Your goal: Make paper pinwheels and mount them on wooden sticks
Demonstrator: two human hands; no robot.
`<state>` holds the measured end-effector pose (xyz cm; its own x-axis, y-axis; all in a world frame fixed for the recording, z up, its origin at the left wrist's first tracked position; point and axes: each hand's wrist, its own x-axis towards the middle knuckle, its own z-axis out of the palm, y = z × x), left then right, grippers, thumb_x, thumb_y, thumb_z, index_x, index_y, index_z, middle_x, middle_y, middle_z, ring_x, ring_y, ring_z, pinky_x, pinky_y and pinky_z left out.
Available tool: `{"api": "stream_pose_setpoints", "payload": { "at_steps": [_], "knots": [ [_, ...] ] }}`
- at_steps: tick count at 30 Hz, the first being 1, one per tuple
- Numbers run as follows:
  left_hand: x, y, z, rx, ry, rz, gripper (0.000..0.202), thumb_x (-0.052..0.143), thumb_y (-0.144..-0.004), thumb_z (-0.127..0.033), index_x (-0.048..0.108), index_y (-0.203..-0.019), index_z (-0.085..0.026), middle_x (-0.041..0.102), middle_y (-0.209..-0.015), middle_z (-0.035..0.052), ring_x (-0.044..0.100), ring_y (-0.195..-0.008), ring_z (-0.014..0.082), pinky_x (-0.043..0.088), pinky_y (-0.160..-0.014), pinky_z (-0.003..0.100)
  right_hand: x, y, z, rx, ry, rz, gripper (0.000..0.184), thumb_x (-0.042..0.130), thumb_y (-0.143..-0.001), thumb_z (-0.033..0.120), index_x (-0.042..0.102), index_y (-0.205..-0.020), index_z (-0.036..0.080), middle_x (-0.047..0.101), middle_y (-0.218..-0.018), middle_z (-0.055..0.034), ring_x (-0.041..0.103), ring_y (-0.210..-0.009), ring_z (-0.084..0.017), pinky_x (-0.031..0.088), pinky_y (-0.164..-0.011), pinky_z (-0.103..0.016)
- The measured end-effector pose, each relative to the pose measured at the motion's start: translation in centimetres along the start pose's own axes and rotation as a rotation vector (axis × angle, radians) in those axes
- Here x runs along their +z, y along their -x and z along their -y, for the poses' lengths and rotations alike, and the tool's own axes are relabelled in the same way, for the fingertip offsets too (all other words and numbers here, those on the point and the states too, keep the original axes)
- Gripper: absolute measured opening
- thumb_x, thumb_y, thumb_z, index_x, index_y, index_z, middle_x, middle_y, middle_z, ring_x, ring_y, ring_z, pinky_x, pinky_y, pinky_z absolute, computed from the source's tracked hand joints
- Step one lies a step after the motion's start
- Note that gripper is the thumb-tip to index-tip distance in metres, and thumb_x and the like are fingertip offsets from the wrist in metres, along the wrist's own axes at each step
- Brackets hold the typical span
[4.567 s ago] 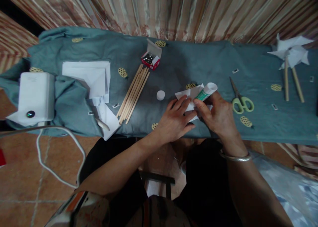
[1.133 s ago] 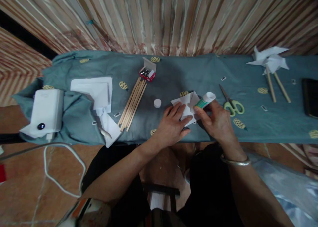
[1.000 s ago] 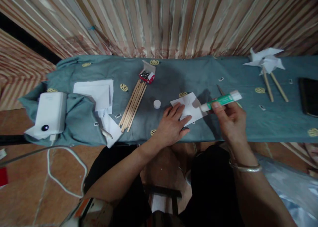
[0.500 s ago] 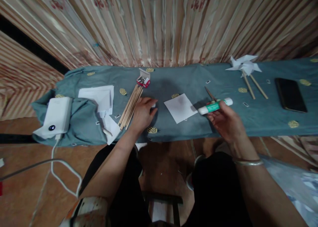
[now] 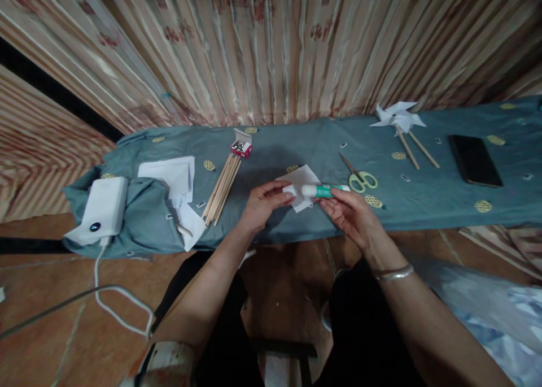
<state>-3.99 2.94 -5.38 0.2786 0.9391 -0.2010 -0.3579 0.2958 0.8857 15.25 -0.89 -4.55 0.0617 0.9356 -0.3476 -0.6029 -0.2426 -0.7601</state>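
Observation:
Between the thumb and fingers of my left hand [image 5: 263, 205] is a small white piece of paper [image 5: 290, 190], pinched above the left corner of a white paper square [image 5: 302, 204]. My right hand [image 5: 351, 214] is closed around a green and white glue stick [image 5: 324, 191], held level over the right part of the square. The glue stick's left end points at the small piece, a short gap apart. Scissors [image 5: 359, 180] with pale green handles lie just beyond my right hand. To the left of my left hand lies a bundle of wooden sticks [image 5: 222, 190].
A red box of metal pins [image 5: 241, 147] stands open behind the sticks. White paper sheets [image 5: 171, 175] and a white power bank [image 5: 105, 206] with a cable are at the left. Paper pinwheels [image 5: 398, 117] on sticks and a black phone [image 5: 475, 160] lie at the right.
My left hand has moved right from beside the sticks, carrying the small white piece over the square. My right hand has brought the glue stick left, uncovering the scissors. The view has shifted slightly.

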Motion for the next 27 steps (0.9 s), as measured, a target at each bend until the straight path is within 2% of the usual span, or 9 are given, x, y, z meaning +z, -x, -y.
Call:
{"api": "stream_pose_setpoints", "payload": {
  "at_steps": [6,13,17,23,27],
  "knots": [
    [0.4,-0.4,-0.1,0.014,0.004,0.029,0.036,0.089,-0.051,-0.025,0.076,-0.083,-0.016,0.071,-0.082,0.0002,0.066,-0.074,0.0118,0.056,-0.076,0.029,0.3,-0.3,0.0,-0.015,0.011,0.006,0.022,0.086,-0.058,0.023,0.071,-0.073,0.017,0.076,-0.074,-0.0009,0.073,-0.067,-0.012,0.06,-0.069,-0.017],
    [0.2,-0.4,-0.1,0.035,-0.092,0.05,0.034,0.086,-0.055,-0.024,0.075,-0.086,-0.016,0.07,-0.083,0.0008,0.063,-0.074,0.0118,0.054,-0.075,0.029,0.1,-0.4,-0.3,-0.047,0.097,-0.015,0.022,0.085,-0.061,0.026,0.07,-0.077,0.019,0.076,-0.077,-0.0005,0.072,-0.069,-0.013,0.061,-0.07,-0.02],
    [-0.4,-0.6,0.2,0.07,-0.166,0.059,0.034,0.084,-0.057,-0.024,0.075,-0.088,-0.016,0.07,-0.082,0.0007,0.062,-0.073,0.0116,0.052,-0.074,0.028,0.3,-0.2,-0.1,-0.042,0.135,-0.008,0.029,0.089,-0.057,0.029,0.071,-0.077,0.019,0.075,-0.076,0.0003,0.072,-0.068,-0.012,0.06,-0.069,-0.021],
    [-1.0,-0.7,0.6,0.165,-0.283,0.056,0.034,0.084,-0.056,-0.023,0.075,-0.088,-0.016,0.072,-0.084,0.0016,0.063,-0.075,0.0128,0.05,-0.079,0.029,0.5,0.1,0.0,-0.043,0.226,-0.01,0.036,0.091,-0.053,0.036,0.07,-0.079,0.019,0.075,-0.077,-0.0004,0.071,-0.066,-0.012,0.058,-0.063,-0.02],
    [-1.0,-0.4,0.4,0.205,-0.37,0.036,0.031,0.082,-0.06,-0.024,0.075,-0.089,-0.016,0.074,-0.086,0.0036,0.064,-0.075,0.0136,0.051,-0.079,0.029,0.7,0.0,-0.3,-0.034,0.289,-0.007,0.037,0.09,-0.054,0.039,0.07,-0.078,0.019,0.072,-0.069,0.0002,0.068,-0.061,-0.01,0.053,-0.055,-0.018]
  ]
}}
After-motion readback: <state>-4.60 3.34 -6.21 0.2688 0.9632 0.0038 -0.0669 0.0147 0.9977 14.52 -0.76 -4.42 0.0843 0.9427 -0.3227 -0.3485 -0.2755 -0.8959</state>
